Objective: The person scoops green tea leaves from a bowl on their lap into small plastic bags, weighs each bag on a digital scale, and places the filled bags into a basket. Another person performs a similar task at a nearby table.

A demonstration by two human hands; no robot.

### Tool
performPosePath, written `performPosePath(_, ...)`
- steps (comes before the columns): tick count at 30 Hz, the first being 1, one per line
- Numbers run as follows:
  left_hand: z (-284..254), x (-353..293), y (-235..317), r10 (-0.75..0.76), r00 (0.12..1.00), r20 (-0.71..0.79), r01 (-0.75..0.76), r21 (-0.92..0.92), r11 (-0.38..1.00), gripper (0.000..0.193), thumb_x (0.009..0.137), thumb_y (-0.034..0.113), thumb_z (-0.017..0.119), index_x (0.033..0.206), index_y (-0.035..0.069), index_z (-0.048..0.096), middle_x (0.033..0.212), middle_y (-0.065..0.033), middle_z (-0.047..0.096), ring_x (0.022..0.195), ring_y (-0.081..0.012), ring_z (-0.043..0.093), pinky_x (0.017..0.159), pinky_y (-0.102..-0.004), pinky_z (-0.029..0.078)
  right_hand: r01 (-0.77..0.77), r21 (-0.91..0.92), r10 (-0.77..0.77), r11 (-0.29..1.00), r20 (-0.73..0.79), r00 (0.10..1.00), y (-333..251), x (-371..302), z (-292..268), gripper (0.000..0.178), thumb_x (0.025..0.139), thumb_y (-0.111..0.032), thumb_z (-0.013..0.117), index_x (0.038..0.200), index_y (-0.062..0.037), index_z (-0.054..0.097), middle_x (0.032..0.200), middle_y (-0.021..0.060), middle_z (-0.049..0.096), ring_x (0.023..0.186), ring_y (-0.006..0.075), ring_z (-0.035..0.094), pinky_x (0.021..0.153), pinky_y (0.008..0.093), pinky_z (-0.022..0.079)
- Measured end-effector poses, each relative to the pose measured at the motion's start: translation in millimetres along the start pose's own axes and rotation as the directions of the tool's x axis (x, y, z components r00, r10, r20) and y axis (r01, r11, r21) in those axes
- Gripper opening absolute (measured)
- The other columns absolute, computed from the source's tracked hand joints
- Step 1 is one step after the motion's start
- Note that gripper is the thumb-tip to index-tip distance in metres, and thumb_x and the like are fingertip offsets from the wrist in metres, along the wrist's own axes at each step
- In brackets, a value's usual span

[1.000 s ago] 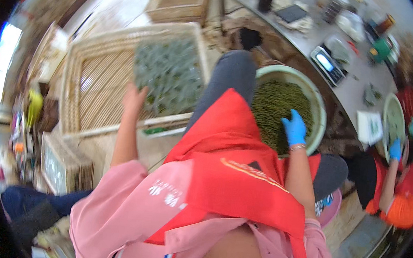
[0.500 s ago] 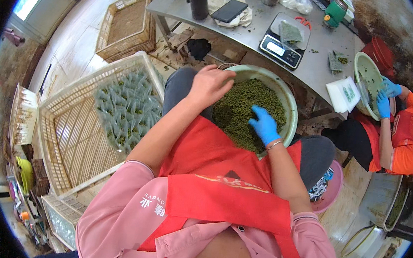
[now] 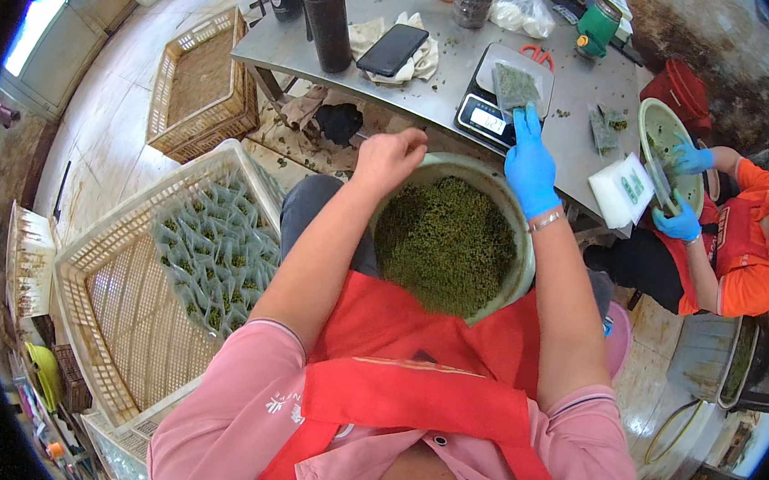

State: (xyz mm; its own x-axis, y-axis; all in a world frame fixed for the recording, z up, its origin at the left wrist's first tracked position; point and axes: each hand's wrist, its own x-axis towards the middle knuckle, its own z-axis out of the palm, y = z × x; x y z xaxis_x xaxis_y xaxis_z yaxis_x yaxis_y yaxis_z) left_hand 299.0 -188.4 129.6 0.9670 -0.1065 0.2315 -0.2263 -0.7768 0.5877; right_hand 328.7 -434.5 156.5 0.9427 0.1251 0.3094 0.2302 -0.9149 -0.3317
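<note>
My right hand [image 3: 531, 171], in a blue glove, reaches over the front edge of the metal table. Its outstretched fingers are at the lower corner of a clear bag of green contents [image 3: 513, 87], which lies on a digital scale [image 3: 487, 118]. Whether they touch the bag, I cannot tell. My bare left hand [image 3: 392, 157] hovers at the far left rim of a pale green basin [image 3: 524, 275], fingers curled in and nothing visible in them. Small green grains like peppercorns [image 3: 447, 241] fill much of the basin, which sits between my legs.
On my left, a cream plastic crate [image 3: 130, 382] holds several filled bags [image 3: 219, 253]. The table [image 3: 451, 58] carries a phone [image 3: 392, 50], a dark bottle [image 3: 326, 20] and red scissors [image 3: 537, 56]. A co-worker [image 3: 732, 243] in blue gloves handles another basin [image 3: 648, 126] at right.
My right hand has left the grains and moved up and away to the bag on the scale. My left hand's fingers have curled in. The view has shifted slightly.
</note>
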Motion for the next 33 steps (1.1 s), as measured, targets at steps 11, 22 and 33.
performPosePath(11,2,4,14,0.084,0.996,-0.017,-0.086,-0.097,0.992,0.020,0.080,0.026,0.060,0.095,0.013,0.065,0.076,-0.0107,0.066,0.074,-0.0297,0.064,0.066,-0.0406,0.050,0.083,-0.011,-0.084,0.996,-0.070,0.994,19,44,20,0.035,0.081,-0.005,0.050,0.114,-0.0121,0.057,0.127,0.0137,0.047,0.094,0.0333,0.061,0.076,0.0423,0.050)
performPosePath(22,8,-2,18,0.123,0.992,0.014,-0.121,-0.092,0.988,0.021,0.081,0.027,0.060,0.097,0.013,0.065,0.076,-0.0130,0.065,0.075,-0.0307,0.063,0.066,-0.0413,0.049,-0.386,0.673,0.113,0.632,0.412,0.904,-14,-31,-28,0.026,0.086,-0.013,0.058,0.111,-0.0077,0.062,0.076,0.0079,0.064,0.057,0.0129,0.060,0.054,0.0279,0.049)
performPosePath(33,14,-3,21,0.124,0.990,0.060,-0.119,-0.076,0.990,0.022,0.082,0.029,0.060,0.097,0.014,0.065,0.075,-0.0120,0.065,0.072,-0.0307,0.063,0.065,-0.0406,0.050,-0.188,0.018,0.182,0.982,0.172,0.968,21,52,6,0.056,0.081,-0.011,0.056,0.135,-0.0184,0.041,0.075,0.0160,0.062,0.053,0.0234,0.062,0.053,0.0354,0.051)
